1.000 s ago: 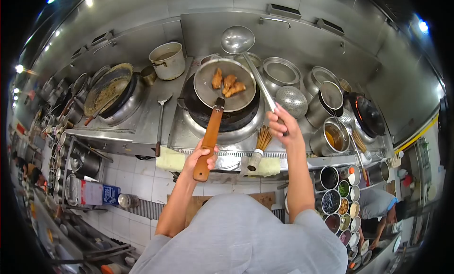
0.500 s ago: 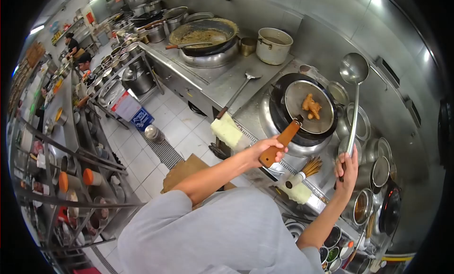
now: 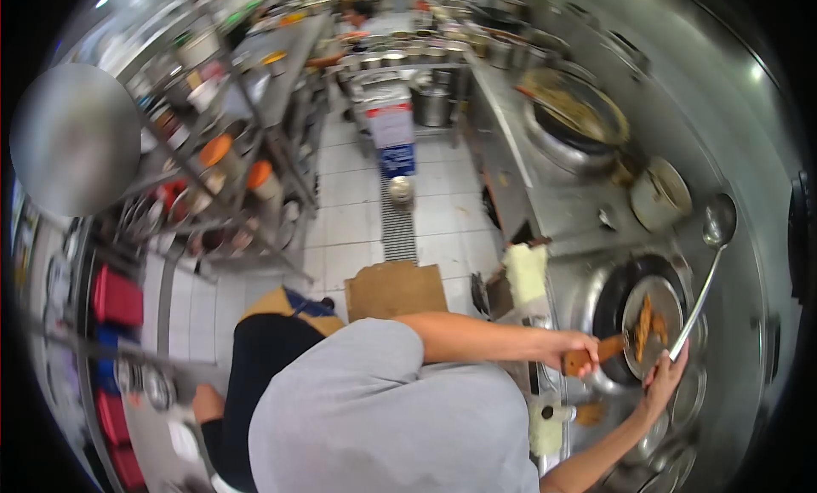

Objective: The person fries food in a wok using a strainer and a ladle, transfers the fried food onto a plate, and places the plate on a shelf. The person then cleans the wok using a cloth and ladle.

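At the right of the view my left hand [image 3: 580, 353] is closed round the wooden handle [image 3: 608, 349] of a strainer. The strainer's round mesh [image 3: 634, 319] holds browned fried pieces [image 3: 644, 331] and lies over a black wok [image 3: 609, 302] on the stove. My right hand [image 3: 663, 376] grips a long-handled metal ladle [image 3: 719, 221], whose bowl points away toward the back wall. A bamboo brush [image 3: 589, 412] lies below my left forearm, beside a pale folded cloth [image 3: 545, 435].
A second large wok [image 3: 579, 119] and a metal pot [image 3: 660, 195] stand farther along the counter. Another person in black [image 3: 259, 357] is close at my left. Cardboard [image 3: 396, 290] lies on the tiled floor, and shelves [image 3: 213, 170] stand across the aisle.
The view has swung left toward the aisle, so the stove now sits at the right. The person in black has come into view. Both hands keep their holds on strainer and ladle.
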Tool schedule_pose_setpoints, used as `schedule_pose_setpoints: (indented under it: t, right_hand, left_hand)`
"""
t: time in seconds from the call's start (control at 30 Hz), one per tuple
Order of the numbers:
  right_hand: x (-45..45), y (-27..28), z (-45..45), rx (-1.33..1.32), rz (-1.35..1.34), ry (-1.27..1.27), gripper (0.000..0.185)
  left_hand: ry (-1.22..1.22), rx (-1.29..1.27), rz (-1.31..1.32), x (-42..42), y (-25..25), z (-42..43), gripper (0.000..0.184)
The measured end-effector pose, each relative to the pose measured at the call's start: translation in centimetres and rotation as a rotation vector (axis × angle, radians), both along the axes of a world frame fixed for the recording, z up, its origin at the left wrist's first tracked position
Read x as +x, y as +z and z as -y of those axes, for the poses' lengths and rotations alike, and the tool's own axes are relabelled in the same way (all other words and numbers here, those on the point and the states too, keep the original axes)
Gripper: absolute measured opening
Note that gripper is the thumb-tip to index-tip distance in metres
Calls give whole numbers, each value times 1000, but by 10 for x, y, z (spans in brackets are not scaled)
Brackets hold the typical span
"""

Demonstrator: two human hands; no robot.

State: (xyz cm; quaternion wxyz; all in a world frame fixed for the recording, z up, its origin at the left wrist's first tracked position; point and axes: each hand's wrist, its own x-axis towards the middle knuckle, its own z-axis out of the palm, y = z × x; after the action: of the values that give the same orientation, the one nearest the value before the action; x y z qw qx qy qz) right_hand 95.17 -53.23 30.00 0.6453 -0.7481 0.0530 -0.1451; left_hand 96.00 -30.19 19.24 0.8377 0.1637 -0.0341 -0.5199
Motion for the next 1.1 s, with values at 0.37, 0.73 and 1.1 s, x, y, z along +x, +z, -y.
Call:
schedule_pose_setpoints:
  t: [0.37,0.73,1.1]
  right_hand:
    - [173,16,-70,-342,-60,465,58]
    - [227,4,-115,-285,-159,496,54]
    - [210,23,-105,-566,-28,263,69]
  left_hand:
    - [175,37,-82,-32,-31,20,36]
    - [283,131,-42,-59,-14,13,57]
    - [191,91,106,-48,-9,10,47]
